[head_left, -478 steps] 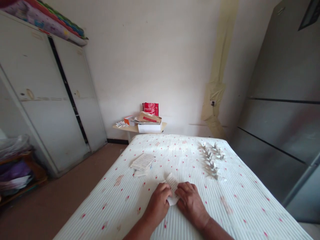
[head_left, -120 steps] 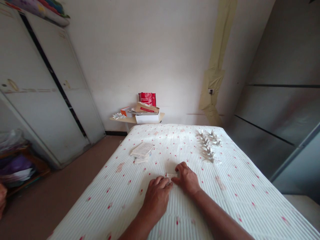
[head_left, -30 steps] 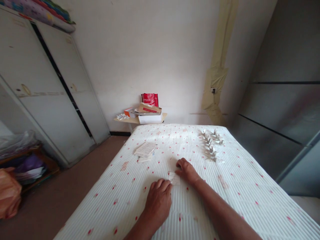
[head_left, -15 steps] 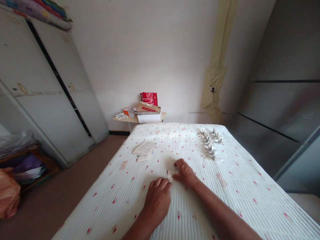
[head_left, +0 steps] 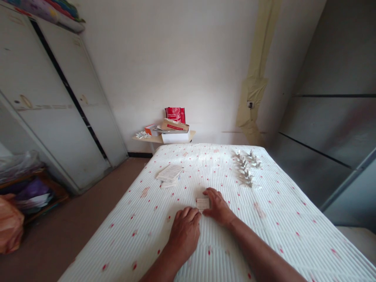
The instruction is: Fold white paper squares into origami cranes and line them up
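Note:
A small folded piece of printed paper lies on the quilted bedcover between my hands. My left hand is closed, its curled fingertips at the paper's lower left corner; what its thumb does is hidden. On the other side, my right hand rests with thumb and forefinger apart, one near each end of the paper's right edge. A loose stack of printed paper sheets is farther off to the left. Several folded paper cranes stand in rows toward the far right.
The bedcover is white with red dots. Beyond its far edge, a small shelf bears a white box, a red bag and small white items. Wardrobes line the left; grey panels rise at right.
My right thumb has moved down and away from the forefinger, so more of the folded paper shows. My left hand stays nearly in place.

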`<state>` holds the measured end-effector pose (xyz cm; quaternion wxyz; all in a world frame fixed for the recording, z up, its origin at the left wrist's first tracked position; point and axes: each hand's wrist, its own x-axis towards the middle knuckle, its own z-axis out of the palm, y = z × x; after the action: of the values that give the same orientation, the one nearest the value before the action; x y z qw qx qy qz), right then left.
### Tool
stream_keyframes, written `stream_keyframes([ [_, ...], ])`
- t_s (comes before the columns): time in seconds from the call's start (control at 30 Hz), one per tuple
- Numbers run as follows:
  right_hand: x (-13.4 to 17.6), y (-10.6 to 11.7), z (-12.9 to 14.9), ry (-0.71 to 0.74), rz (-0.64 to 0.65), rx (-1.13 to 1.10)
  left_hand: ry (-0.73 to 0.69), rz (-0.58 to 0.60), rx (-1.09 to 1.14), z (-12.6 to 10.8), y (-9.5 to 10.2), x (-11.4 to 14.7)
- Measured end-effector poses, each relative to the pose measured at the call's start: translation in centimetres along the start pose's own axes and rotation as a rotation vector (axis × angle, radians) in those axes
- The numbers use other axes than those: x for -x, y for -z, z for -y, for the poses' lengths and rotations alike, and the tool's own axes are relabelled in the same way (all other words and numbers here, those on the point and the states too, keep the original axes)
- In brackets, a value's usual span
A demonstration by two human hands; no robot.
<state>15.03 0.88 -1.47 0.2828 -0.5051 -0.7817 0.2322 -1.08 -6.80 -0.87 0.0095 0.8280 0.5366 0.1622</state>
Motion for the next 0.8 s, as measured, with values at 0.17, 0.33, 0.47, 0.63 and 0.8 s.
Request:
stream_keyframes([
  [0.17,0.0,0.6,-0.8,0.009,0.034,-0.046,-0.001,0.003,0.017,-0.1,0.3,0.0],
  [0.33,0.0,1.6,-1.2,0.013,0.073,-0.098,-0.006,-0.028,0.067,0.1,0.2,0.0],
  [0.47,0.1,1.5,-0.9,0.017,0.064,-0.099,-0.013,-0.048,0.123,0.1,0.5,-0.1],
  [0.63,0.3,0.8,-0.2,-0.008,0.02,0.015,-0.004,-0.075,0.167,0.1,0.6,-0.3],
  [0.8,0.4,0.3,0.4,0.022,0.005,0.108,0.064,-0.132,0.218,1.1,-0.1,-1.0],
])
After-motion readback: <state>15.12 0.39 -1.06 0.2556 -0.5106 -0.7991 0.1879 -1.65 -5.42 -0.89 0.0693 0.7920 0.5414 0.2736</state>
